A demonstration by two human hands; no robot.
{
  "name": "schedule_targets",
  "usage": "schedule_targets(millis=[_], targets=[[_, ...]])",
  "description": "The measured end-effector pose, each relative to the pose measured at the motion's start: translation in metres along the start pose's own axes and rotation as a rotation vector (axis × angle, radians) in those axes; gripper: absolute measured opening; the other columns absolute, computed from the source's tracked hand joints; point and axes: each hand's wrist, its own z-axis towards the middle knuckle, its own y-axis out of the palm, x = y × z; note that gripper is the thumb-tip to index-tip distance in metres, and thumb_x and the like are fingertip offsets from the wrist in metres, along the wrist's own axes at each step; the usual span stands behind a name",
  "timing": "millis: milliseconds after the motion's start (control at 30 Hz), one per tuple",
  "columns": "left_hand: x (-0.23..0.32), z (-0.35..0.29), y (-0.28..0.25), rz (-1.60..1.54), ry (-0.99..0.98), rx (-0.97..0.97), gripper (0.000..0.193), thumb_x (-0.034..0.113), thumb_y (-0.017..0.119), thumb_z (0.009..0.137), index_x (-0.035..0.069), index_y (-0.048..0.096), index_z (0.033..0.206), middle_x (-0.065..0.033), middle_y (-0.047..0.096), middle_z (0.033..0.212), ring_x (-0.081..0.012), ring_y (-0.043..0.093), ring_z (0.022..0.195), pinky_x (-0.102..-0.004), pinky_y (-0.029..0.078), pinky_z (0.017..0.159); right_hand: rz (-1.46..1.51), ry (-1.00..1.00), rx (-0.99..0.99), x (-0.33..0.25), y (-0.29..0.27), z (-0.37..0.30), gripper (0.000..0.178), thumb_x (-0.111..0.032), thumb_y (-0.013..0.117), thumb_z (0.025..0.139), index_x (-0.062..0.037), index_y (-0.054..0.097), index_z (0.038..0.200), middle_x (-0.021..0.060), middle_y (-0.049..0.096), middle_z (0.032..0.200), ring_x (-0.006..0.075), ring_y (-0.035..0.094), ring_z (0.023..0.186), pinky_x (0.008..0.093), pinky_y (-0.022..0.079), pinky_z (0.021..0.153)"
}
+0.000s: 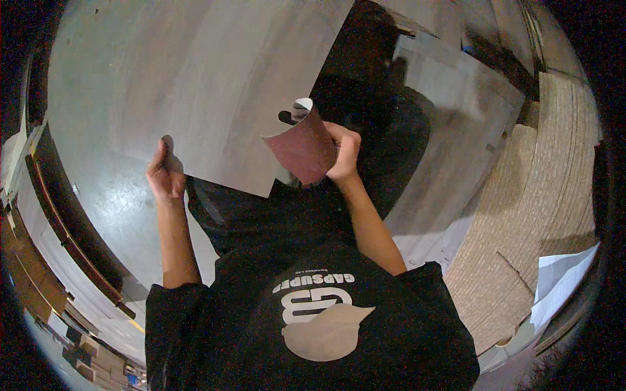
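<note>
A large grey wood-grain panel [261, 72] lies in front of me, its near edge above my lap. At this edge, my left hand [166, 176] grips the panel with the thumb flat on top; the other fingers are mostly hidden. My right hand [344, 153] is closed around a curled sheet of reddish-brown sandpaper [303, 150], beside the panel's right edge. The sandpaper bends into a loose roll, showing its pale backing at the top. Some of the right fingers are hidden behind it.
Another grey panel [450, 98] lies to the right, with a dark shadow across it. Farther right are stacked textured beige boards [561, 150] and white paper sheets [561, 280]. More boards [45, 221] stand along the left side.
</note>
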Motion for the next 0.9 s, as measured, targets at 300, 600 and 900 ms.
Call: schedule_targets(millis=[300,600,900], targets=[[0.002,0.006,-0.005,-0.022,0.009,0.016,0.017,0.009,0.065,0.093,-0.005,0.070,0.102,-0.0132,0.072,0.106,-0.0210,0.067,0.103,-0.0301,0.050,0.097,-0.132,0.024,-0.089,-0.005,0.009,0.003,0.037,-0.015,0.075,0.071,0.0025,0.072,0.103,0.0216,0.072,0.094,0.0337,0.073,0.087,0.0360,0.056,0.076],[-0.001,0.000,-0.002,-0.031,0.012,0.019,0.018,0.007,0.064,0.093,-0.005,0.069,0.105,-0.0139,0.071,0.109,-0.0218,0.066,0.106,-0.0309,0.051,0.097,-0.184,-0.078,-0.072,-0.003,-0.022,-0.014,0.036,-0.028,0.072,0.077,-0.0038,0.073,0.104,0.0137,0.067,0.077,0.0322,0.067,0.069,0.0396,0.052,0.063],[-0.001,-0.007,0.006,0.002,0.044,-0.025,0.020,0.008,0.068,0.091,-0.005,0.069,0.105,-0.0134,0.071,0.110,-0.0214,0.065,0.107,-0.0335,0.047,0.102,-0.115,-0.149,0.004,-0.002,-0.013,-0.005,0.039,-0.028,0.077,0.073,-0.0055,0.073,0.104,0.0118,0.065,0.074,0.0296,0.067,0.067,0.0382,0.052,0.061]])
